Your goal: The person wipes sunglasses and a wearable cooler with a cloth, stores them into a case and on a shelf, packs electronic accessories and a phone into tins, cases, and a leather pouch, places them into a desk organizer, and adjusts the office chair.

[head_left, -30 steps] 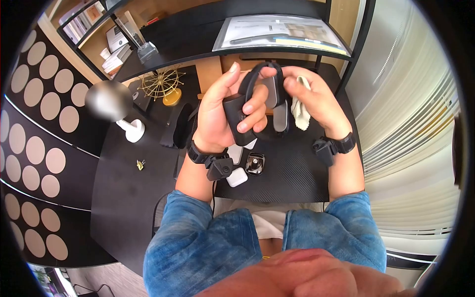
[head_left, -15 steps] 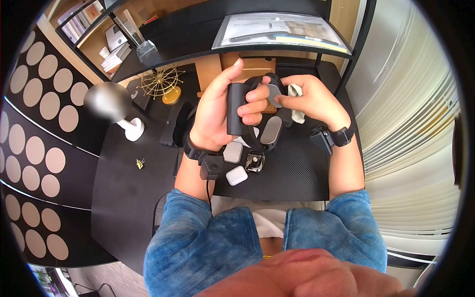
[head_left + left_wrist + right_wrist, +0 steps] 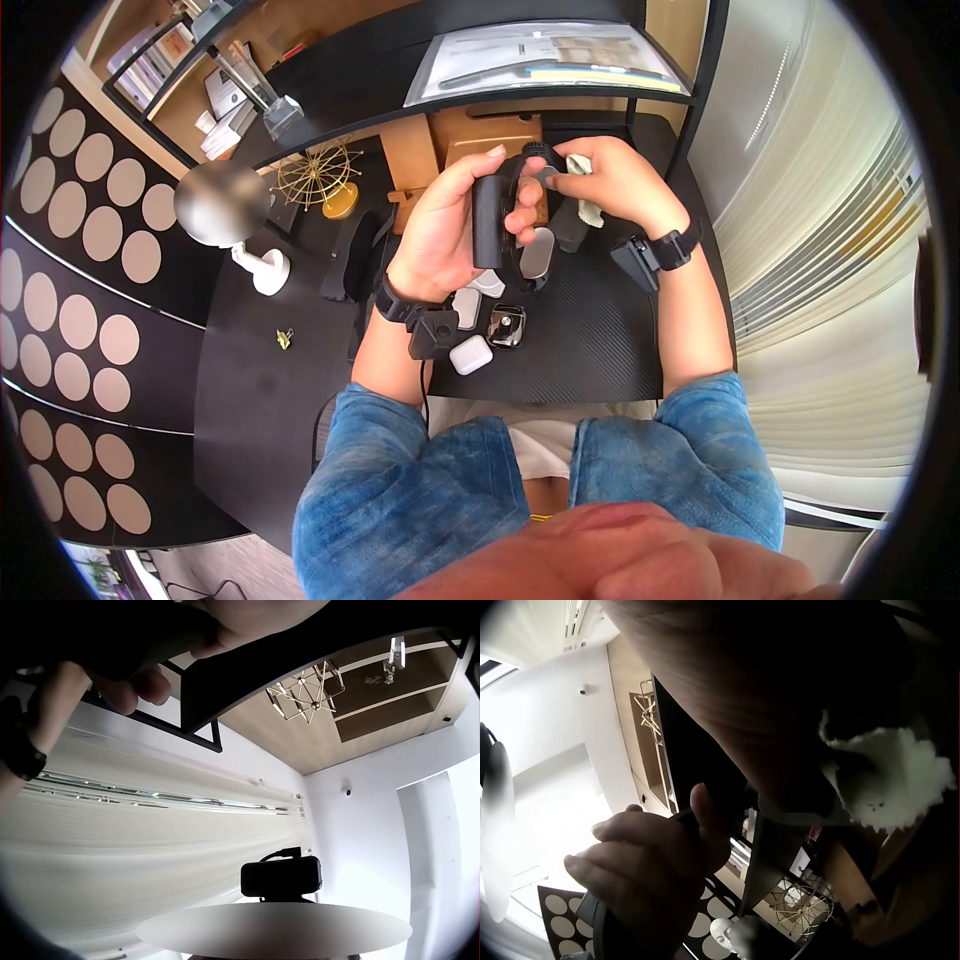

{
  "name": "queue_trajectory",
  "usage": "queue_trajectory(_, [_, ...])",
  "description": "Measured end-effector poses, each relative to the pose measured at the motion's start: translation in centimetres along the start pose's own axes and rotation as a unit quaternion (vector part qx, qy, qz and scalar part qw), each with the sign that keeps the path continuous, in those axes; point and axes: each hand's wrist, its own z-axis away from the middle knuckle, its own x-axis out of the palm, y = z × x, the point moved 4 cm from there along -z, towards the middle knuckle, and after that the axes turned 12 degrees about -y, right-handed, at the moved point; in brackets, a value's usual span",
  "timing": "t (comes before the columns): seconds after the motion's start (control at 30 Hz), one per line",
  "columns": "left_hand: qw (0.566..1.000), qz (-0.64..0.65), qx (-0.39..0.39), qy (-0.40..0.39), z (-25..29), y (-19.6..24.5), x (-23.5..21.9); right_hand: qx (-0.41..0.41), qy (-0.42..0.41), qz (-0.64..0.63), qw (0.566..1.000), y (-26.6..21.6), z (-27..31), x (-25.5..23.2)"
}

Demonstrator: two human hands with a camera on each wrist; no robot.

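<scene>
In the head view my left hand [image 3: 437, 225] grips a black block-shaped piece [image 3: 488, 222], fingers curled round it and thumb pointing up. A dark strap and a grey oval pad [image 3: 537, 255] hang beside that piece. To the right, my right hand [image 3: 615, 185] pinches the upper part of the same black object, with a pale cloth [image 3: 588, 208] held under the fingers. The cloth's scalloped edge [image 3: 900, 780] shows large in the right wrist view, with my left hand [image 3: 641, 862] beyond. In the left wrist view the held object is mostly dark.
Below the hands lie a white case [image 3: 471, 355], a shiny black square item [image 3: 507, 326] and a grey-white one [image 3: 466, 308]. A white lamp [image 3: 268, 271] and gold wire ornament [image 3: 341, 200] stand left. A shelf [image 3: 350, 85] crosses behind; blinds [image 3: 830, 300] hang right.
The black piece has turned from tilted to upright in my left hand. The grey pad now hangs apart from my right fingers, which have shifted left with the cloth. The head view has shifted slightly.
</scene>
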Motion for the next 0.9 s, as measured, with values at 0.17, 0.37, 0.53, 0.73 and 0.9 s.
queue_trajectory(0.17, [0.996, 0.049, 0.036, -0.060, -0.4, 0.2, -1.1, -0.004, 0.008, 0.018, 1.000, 0.3, -0.4, 0.5])
queue_trajectory(0.37, [0.997, 0.020, 0.077, -0.020, -0.3, 0.0, -2.0, -0.101, 0.198, 0.012, 0.975, -1.8, 1.6, -1.5])
queue_trajectory(0.53, [0.983, 0.122, 0.090, -0.106, 0.4, -0.3, -5.0, -0.290, 0.206, -0.160, 0.921, -7.0, 5.0, -1.3])
queue_trajectory(0.73, [0.952, 0.229, 0.149, -0.140, 0.9, -0.4, -8.4, -0.153, 0.080, -0.214, 0.962, -5.9, 3.2, 1.8])
queue_trajectory(0.9, [0.935, 0.254, 0.174, -0.178, 0.9, -1.1, -11.1, -0.183, 0.070, -0.073, 0.978, -4.5, 0.7, 4.5])
